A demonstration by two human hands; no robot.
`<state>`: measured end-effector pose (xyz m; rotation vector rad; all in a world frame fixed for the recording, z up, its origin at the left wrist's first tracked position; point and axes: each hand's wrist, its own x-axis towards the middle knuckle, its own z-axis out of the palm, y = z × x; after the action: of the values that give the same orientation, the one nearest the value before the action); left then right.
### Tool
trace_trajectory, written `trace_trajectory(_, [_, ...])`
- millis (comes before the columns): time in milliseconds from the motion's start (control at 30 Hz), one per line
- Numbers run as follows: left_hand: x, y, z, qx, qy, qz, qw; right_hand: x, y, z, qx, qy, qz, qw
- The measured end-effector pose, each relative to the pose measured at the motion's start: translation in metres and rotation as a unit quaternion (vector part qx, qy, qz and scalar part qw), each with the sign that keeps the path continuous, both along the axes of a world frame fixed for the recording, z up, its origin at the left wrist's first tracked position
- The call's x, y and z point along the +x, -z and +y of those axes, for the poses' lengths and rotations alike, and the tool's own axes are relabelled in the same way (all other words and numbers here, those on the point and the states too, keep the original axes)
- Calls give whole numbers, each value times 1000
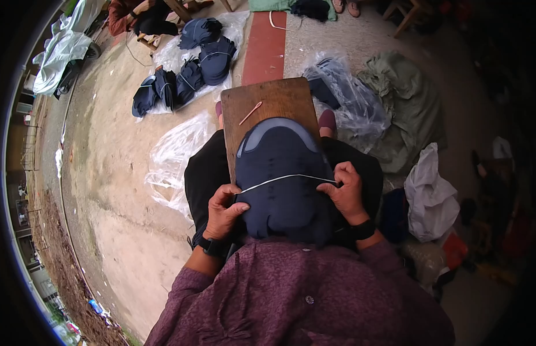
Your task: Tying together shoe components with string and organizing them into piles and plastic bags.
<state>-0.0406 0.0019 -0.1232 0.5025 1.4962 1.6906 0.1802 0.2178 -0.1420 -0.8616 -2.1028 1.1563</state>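
Observation:
A thick stack of dark navy cloth pieces (282,199), with a grey curved band at its far end, lies on a wooden board (268,95) over my lap. A thin white cord (291,176) runs taut across the top of the stack. My left hand (223,212) pinches the cord at the left edge, its thumb against the cloth. At the right edge my right hand (345,193) is closed on the cord's other side. Whether the cord passes under the stack is hidden. Beyond the stack, a small pinkish looped stick (250,113) rests on the board.
Tied navy cloth bundles (215,60) lie on plastic sheeting at the far left. Clear plastic (178,161) lies left of my knees. To the right are a plastic-wrapped bundle (360,98), a green cloth (403,109) and a white sack (431,196). Another person (132,14) sits at the far left.

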Motion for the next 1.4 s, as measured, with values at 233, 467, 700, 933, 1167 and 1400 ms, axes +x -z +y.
trace_trajectory(233, [-16, -12, -1, -3, 171, 36, 985, -1, -19, -3, 223, -22, -20, 974])
trace_trajectory(467, [-6, -38, 9, -74, 139, 411, 898, -9, -37, -1, 242, -42, -53, 968])
trace_trajectory(700, [-8, -65, 20, -61, 172, 586, 790, -12, -35, -2, 315, -60, -122, 939])
trace_trajectory(933, [-2, -78, 36, -112, 247, 490, 829, -17, -51, 2, 185, -136, -210, 951])
trace_trajectory(1167, [-7, -64, 35, 70, 299, 506, 806, -17, -58, -6, 249, -151, -253, 923])
trace_trajectory(1400, [-3, -56, 26, 64, 181, 461, 867, 3, -53, -21, 210, -144, -239, 937])
